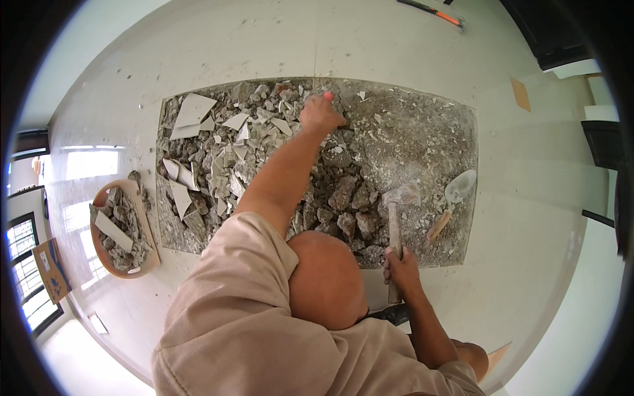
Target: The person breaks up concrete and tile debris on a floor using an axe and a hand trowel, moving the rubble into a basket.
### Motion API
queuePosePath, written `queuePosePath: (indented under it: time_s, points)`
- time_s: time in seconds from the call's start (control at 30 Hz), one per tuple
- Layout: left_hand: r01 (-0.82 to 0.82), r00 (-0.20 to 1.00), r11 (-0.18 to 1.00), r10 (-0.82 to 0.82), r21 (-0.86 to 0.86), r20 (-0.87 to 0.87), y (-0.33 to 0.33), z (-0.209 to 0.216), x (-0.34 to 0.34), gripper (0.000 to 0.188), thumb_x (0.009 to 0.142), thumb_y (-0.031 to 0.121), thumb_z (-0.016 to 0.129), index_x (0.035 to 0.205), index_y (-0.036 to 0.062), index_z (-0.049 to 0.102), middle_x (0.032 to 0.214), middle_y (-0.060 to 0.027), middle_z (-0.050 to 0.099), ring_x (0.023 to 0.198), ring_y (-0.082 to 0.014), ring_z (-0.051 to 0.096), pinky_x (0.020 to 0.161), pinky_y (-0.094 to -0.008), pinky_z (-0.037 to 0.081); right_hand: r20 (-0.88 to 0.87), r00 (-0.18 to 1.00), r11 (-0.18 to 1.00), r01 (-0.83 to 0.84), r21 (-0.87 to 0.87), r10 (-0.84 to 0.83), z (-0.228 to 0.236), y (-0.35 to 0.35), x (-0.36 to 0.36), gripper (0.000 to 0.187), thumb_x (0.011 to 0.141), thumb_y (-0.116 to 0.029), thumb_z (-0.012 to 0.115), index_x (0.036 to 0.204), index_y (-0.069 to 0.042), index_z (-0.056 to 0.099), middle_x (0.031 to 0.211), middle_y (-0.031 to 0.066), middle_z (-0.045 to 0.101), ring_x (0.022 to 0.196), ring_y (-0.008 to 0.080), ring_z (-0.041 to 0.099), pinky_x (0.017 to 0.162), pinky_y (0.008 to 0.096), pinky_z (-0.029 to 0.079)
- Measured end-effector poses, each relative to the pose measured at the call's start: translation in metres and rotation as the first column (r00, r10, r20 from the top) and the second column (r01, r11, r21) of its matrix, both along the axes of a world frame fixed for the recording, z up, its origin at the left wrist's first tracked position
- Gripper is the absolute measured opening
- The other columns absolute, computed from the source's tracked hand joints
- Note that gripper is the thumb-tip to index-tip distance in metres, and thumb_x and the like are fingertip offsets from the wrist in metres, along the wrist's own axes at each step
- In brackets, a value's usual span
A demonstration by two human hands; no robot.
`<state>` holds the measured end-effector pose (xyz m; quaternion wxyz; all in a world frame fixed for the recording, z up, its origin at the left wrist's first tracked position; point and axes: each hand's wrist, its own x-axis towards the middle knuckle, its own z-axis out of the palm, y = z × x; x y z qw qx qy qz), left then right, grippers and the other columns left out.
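Note:
My left hand [321, 114] reaches out to the far middle of a broken-up patch of floor [422, 125]. Its fingers are closed around something with a round pink-red end [328, 96]; the rest of that thing is hidden. Closer to me on the right, my right hand [401, 270] grips the wooden handle of a hammer [394, 228]. The hammer's dusty head [401, 194] points away from me, low over the grey debris. Loose brown rubble [347, 198] and pale tile shards [241, 148] cover the patch's left and middle.
At the left stands an orange-brown tub [157, 254] filled with rubble. A tool with a wooden handle [438, 226] and a pale, dusty blade [460, 187] lies on the right of the patch. An orange-and-black tool [432, 11] rests on the far floor. My bare knee [328, 280] is beside the rubble.

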<state>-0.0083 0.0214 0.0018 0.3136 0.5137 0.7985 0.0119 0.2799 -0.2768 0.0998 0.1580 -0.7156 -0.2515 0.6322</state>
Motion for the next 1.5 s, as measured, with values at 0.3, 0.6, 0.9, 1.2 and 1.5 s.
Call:
queuePosePath:
  time_s: [0.3, 0.6, 0.9, 1.2, 1.5]
  points:
    - [0.052, 0.998, 0.998, -0.053, -0.018, -0.025, 0.000, -0.002, -0.001, 0.099, 0.065, 0.050, 0.088, 0.137, -0.0042, 0.047, 0.138, -0.0179, 0.054, 0.128, -0.0307, 0.057, 0.104, -0.0408, 0.051, 0.009, 1.000, 0.999, 0.027, -0.042, -0.026, -0.002, 0.005, 0.017, 0.027, 0.099, -0.026, 0.064, 0.097, -0.004, 0.048, 0.067, 0.0045, 0.055, 0.047, 0.0142, 0.053, 0.042, 0.0324, 0.045]
    - [0.123, 0.992, 0.992, -0.124, -0.035, -0.021, 0.001, -0.001, -0.001, 0.107, 0.064, 0.052, 0.088, 0.139, -0.0083, 0.041, 0.138, -0.0210, 0.052, 0.125, -0.0312, 0.059, 0.100, -0.0394, 0.054, 0.044, 0.995, 0.996, 0.089, -0.015, -0.088, 0.000, 0.012, 0.042, 0.025, 0.099, -0.024, 0.064, 0.095, -0.005, 0.048, 0.067, 0.0037, 0.053, 0.046, 0.0140, 0.052, 0.041, 0.0319, 0.043]
    - [0.095, 0.995, 0.995, -0.094, 0.016, -0.034, 0.001, -0.003, 0.000, 0.102, 0.066, 0.050, 0.086, 0.135, -0.0091, 0.042, 0.138, -0.0241, 0.051, 0.127, -0.0340, 0.056, 0.102, -0.0416, 0.052, 0.012, 0.994, 0.994, 0.106, 0.034, -0.107, -0.008, 0.016, 0.042, 0.027, 0.097, -0.024, 0.065, 0.091, -0.004, 0.048, 0.065, 0.0041, 0.053, 0.047, 0.0147, 0.053, 0.040, 0.0330, 0.044]
    - [0.058, 0.998, 0.996, -0.060, -0.060, -0.036, 0.005, 0.011, 0.001, 0.099, 0.068, 0.050, 0.086, 0.134, -0.0119, 0.046, 0.136, -0.0236, 0.053, 0.127, -0.0318, 0.057, 0.100, -0.0398, 0.053, 0.002, 0.992, 0.992, 0.123, -0.001, -0.123, -0.010, 0.013, 0.042, 0.028, 0.096, -0.026, 0.066, 0.095, -0.003, 0.050, 0.065, 0.0044, 0.053, 0.047, 0.0149, 0.053, 0.041, 0.0331, 0.045]
    - [-0.002, 0.987, 0.999, -0.005, -0.042, -0.162, 0.012, 0.022, 0.000, 0.086, 0.066, 0.045, 0.085, 0.131, -0.0031, 0.056, 0.137, -0.0187, 0.054, 0.128, -0.0282, 0.057, 0.098, -0.0386, 0.054, 0.052, 0.997, 0.994, 0.069, -0.087, -0.064, -0.007, 0.015, 0.050, 0.026, 0.097, -0.025, 0.064, 0.092, -0.006, 0.048, 0.066, 0.0036, 0.052, 0.048, 0.0137, 0.053, 0.041, 0.0322, 0.046]
